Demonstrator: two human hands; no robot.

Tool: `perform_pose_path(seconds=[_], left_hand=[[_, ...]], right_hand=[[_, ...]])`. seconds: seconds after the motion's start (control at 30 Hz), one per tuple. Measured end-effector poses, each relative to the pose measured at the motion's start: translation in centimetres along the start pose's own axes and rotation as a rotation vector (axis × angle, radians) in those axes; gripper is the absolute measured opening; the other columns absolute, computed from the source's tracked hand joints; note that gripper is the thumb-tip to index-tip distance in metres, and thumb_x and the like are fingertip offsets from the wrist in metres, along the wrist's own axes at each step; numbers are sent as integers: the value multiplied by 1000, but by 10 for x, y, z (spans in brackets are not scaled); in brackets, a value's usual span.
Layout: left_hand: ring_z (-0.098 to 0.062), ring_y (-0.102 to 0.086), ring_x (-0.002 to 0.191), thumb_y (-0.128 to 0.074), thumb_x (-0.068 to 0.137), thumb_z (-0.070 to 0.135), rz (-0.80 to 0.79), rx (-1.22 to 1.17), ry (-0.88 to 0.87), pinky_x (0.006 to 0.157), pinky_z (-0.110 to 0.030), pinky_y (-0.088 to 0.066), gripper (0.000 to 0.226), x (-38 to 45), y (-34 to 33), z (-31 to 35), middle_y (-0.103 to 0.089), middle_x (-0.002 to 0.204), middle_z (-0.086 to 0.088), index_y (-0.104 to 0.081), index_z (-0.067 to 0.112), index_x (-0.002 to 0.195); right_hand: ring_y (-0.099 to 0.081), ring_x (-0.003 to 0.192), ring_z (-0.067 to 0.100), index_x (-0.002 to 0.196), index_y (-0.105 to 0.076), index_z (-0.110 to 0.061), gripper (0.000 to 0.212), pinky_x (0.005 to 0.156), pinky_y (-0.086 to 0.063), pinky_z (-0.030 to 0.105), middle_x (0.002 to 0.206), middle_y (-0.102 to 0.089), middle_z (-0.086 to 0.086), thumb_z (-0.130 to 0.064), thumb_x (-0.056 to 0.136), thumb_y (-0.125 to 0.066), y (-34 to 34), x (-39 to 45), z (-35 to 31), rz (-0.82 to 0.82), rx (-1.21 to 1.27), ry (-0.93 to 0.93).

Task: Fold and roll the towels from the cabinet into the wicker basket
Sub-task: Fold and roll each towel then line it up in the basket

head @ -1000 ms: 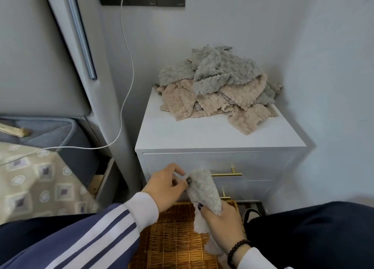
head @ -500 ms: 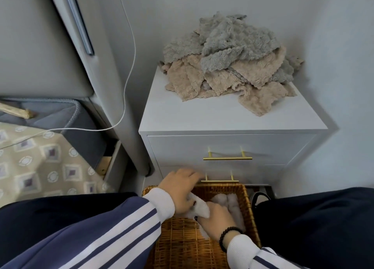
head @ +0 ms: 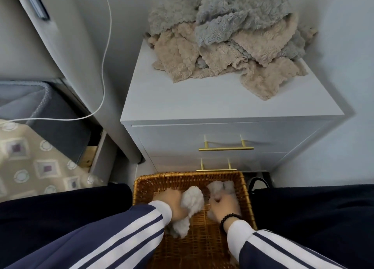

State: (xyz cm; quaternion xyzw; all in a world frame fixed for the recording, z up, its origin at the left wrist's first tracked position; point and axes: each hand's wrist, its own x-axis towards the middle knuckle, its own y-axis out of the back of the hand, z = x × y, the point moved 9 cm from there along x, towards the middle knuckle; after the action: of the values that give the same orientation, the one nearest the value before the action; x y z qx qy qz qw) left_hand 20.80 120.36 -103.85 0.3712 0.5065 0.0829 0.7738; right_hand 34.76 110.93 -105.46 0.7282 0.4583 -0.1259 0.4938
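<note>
While both hands work low in the frame, the scene reads as follows.

Left hand (head: 172, 203): fingers clenched on a pale fluffy towel roll (head: 189, 208), bottom centre, inside the basket (head: 141, 189).
Right hand (head: 224, 207): curled down onto other pale rolls (head: 221, 187) at the basket's upper right; whether it grips them I cannot tell. Bead bracelet (head: 229, 218) on the wrist.
Basket: amber wicker, rectangular, open weave, on the floor touching the cabinet (head: 182, 106) front.
Towels (head: 226, 35): loose heap on the cabinet top, upper centre to upper right; grey ones lie over beige, plush, with wavy edges.
Cabinet: white, smooth, boxy; two drawers with slim gold bar handles (head: 225, 148).
In the way: striped navy sleeves (head: 125, 234) cover the basket's lower part.
Around: white cable (head: 105, 52) curving down the upper left; patterned beige bedding (head: 30, 159) at left; dark trousers on both lower sides.
</note>
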Motion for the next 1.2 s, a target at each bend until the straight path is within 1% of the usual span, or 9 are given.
perform_pose_path(seconds=[0.07,0.13,0.37,0.5,0.6,0.73,0.87,1.07,1.2], left_hand=[[-24,-59,106,-43,92,36,-16,37,29,92,-32,-47,39,16,-15,-8,-61,118,-6,-58,14,120],[-25,-58,109,-45,93,37,30,41,55,91,-33,-45,40,27,-21,-13,-60,121,-7,-56,11,122],[-22,-63,98,-46,88,40,67,-134,10,85,-32,-49,37,63,-41,4,-65,113,-3,-57,20,117],[-22,-63,95,-51,87,40,47,-194,-25,80,-31,-50,37,74,-64,10,-65,109,-2,-53,24,119],[-23,-60,102,-60,82,37,13,-252,-61,81,-30,-48,49,84,-80,13,-57,119,-4,-45,21,126],[-21,-50,115,-72,73,29,-20,-338,-109,91,-28,-44,72,98,-96,15,-43,131,-3,-36,18,135],[-19,-39,125,-74,70,28,14,-345,-120,101,-28,-40,90,112,-105,15,-35,137,-2,-24,17,144],[-25,-36,128,-68,80,31,22,-276,-96,102,-33,-40,94,129,-122,27,-25,142,-6,-8,17,151],[-27,-35,129,-66,82,36,-41,-338,-92,105,-34,-38,96,137,-129,42,-21,144,-9,-3,20,152]], right_hand=[[-64,73,24,68,-62,-16,28,68,-54,32,78,-69,9,-22,94,-53,-13,12,9,-6,191,-63],[-62,60,21,69,-60,-20,27,59,-55,32,67,-67,7,-15,94,-52,-32,19,7,-84,388,-114],[-68,82,34,79,-65,-8,27,75,-57,39,85,-68,14,-24,95,-49,-75,66,24,-219,579,-319],[-67,85,36,93,-64,-7,20,65,-57,37,97,-68,20,-24,92,-54,-84,76,51,-233,630,-459],[-65,88,33,82,-62,-14,10,76,-58,44,93,-67,14,-24,82,-67,-83,81,52,-235,578,-429],[-67,83,31,78,-68,-8,34,77,-57,48,82,-70,13,-38,62,-72,-81,100,42,-199,349,-282],[-61,91,24,89,-58,-21,16,75,-45,27,86,-60,-1,-34,82,-65,-68,112,23,-142,152,-189],[-61,101,27,94,-56,-18,11,92,-48,35,103,-65,7,-27,87,-55,-73,133,29,-71,35,-120],[-60,103,28,107,-62,-11,23,85,-45,27,109,-64,10,-24,94,-47,-62,138,34,-12,-99,-45]])
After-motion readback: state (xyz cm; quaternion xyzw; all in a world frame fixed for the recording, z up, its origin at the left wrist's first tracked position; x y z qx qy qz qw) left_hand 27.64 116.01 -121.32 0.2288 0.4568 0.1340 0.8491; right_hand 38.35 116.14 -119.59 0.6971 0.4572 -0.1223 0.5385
